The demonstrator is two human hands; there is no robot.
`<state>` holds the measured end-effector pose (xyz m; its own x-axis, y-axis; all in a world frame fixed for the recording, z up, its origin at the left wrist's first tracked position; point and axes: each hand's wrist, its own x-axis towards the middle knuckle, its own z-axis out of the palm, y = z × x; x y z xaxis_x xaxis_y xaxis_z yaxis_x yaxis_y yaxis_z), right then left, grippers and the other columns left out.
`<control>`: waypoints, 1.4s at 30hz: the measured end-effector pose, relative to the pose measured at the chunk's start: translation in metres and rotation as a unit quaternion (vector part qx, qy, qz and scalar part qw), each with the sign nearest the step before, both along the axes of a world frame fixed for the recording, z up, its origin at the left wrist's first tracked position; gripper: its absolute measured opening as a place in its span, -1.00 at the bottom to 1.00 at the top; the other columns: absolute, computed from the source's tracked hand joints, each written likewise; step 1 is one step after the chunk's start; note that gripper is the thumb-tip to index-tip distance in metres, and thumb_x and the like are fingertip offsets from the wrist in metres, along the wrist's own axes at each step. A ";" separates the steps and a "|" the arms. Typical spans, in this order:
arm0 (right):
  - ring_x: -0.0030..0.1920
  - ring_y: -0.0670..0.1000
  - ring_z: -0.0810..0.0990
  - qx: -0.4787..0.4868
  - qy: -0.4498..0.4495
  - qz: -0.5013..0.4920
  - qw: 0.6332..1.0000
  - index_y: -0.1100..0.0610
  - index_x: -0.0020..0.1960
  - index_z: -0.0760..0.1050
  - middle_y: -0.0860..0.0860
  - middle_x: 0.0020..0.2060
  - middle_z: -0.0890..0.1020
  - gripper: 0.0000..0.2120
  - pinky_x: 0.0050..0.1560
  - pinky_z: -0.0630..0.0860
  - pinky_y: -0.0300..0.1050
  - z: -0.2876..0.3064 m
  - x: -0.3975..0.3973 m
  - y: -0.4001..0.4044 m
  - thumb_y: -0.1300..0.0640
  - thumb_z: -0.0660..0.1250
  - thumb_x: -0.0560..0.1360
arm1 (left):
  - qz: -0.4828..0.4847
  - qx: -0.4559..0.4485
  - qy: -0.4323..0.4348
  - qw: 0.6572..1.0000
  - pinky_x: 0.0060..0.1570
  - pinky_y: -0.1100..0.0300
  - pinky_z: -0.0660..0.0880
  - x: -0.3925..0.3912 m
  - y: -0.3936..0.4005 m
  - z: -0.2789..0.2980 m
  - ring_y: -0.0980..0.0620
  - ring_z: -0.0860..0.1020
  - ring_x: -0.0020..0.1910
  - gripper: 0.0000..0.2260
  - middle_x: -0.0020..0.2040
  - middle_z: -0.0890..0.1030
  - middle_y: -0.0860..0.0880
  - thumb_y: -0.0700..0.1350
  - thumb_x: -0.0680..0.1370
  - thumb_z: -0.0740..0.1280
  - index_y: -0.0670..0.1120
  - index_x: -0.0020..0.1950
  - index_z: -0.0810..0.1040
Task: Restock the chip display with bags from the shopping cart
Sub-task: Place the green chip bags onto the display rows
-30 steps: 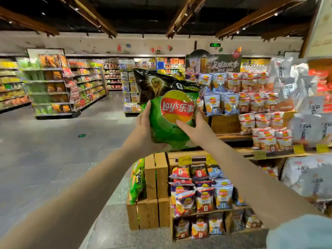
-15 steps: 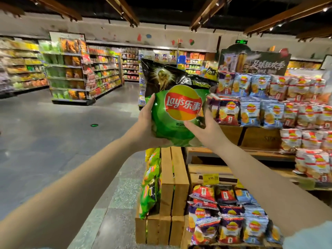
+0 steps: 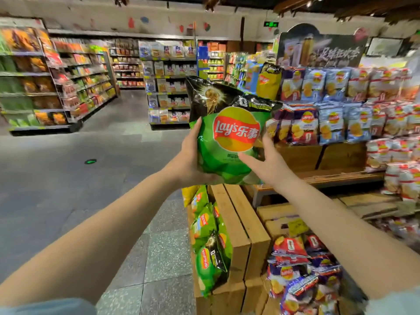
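Two bare forearms are stretched forward from the bottom corners, a pale blue sleeve edge seen at each. Low on the right, a wooden crate (image 3: 241,237) is seen, with green chip bags (image 3: 209,253) hung against its left face and red and purple bags (image 3: 302,264) heaped in the shelf just to its right.

Above the crate, a green bag of chips (image 3: 229,137) with a black top is held upright in the air by both hands. Its left edge is gripped by the left hand (image 3: 193,160), the thumb laid up the front of the bag and the fingers hidden behind it. Its lower right part is held by the right hand (image 3: 266,162), the thumb pressed across the front and the fingers curled out of sight behind.

Behind the bag, the chip display (image 3: 341,155) is built of wooden tiers, with rows of blue, purple and red-and-white bags stood upright on them and a dark sign (image 3: 320,48) set above. Farther off, across a grey tiled floor (image 3: 68,178), long grocery shelves (image 3: 56,83) are lined up to the back wall.
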<state>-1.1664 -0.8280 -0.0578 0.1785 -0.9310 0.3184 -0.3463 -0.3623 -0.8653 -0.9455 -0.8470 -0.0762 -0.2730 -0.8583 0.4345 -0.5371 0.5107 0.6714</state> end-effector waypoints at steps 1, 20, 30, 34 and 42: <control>0.19 -0.25 0.27 0.009 -0.001 -0.004 1.000 0.00 0.55 -0.02 -0.26 0.17 0.27 -0.30 -0.07 0.29 -0.63 -0.003 0.005 -0.008 0.13 0.32 0.56 | -0.004 0.002 -0.007 1.000 0.45 -0.08 0.25 0.005 -0.011 -0.004 -0.02 0.15 0.52 0.18 0.55 0.02 -0.04 0.25 0.04 0.55 0.64 0.17 -0.40; 0.47 0.04 0.24 0.024 -0.089 -0.101 0.991 -0.11 0.57 -0.09 0.00 0.48 0.25 -0.19 0.35 0.40 0.09 -0.022 -0.034 -0.248 0.15 0.35 0.53 | -0.157 0.014 -0.064 0.985 0.42 -0.14 0.25 -0.035 -0.313 0.007 -0.10 0.20 0.50 0.16 0.55 0.06 -0.09 0.26 0.11 0.52 0.59 0.20 -0.45; 0.49 -0.01 0.19 0.050 -0.093 -0.191 0.976 -0.20 0.53 -0.20 -0.06 0.51 0.19 -0.18 0.44 0.28 0.09 -0.057 -0.041 -0.302 0.26 0.27 0.57 | -0.209 0.036 -0.067 0.975 0.32 0.05 0.34 -0.075 -0.413 -0.035 -0.02 0.38 0.35 0.23 0.34 0.27 0.06 -0.20 0.29 0.62 0.30 0.29 -0.46; 0.42 -0.17 0.20 0.075 -0.092 -0.229 0.966 -0.16 0.54 -0.23 -0.15 0.48 0.18 -0.19 0.43 0.27 -0.05 -0.076 -0.039 -0.317 0.26 0.25 0.58 | -0.221 0.025 -0.087 0.971 0.32 -0.11 0.39 -0.089 -0.450 -0.061 -0.12 0.41 0.36 0.28 0.45 0.31 -0.07 -0.11 0.27 0.64 0.48 0.22 -0.50; 0.40 -0.19 0.09 0.155 -0.083 -0.342 0.923 0.01 0.55 -0.25 -0.12 0.45 0.06 -0.23 0.11 0.25 -0.63 -0.108 -0.009 -0.362 0.34 0.18 0.60 | -0.320 -0.016 -0.116 0.940 0.43 -0.15 0.24 -0.107 -0.534 -0.095 -0.15 0.19 0.49 0.17 0.53 0.10 -0.15 -0.08 0.23 0.66 0.21 0.44 -0.22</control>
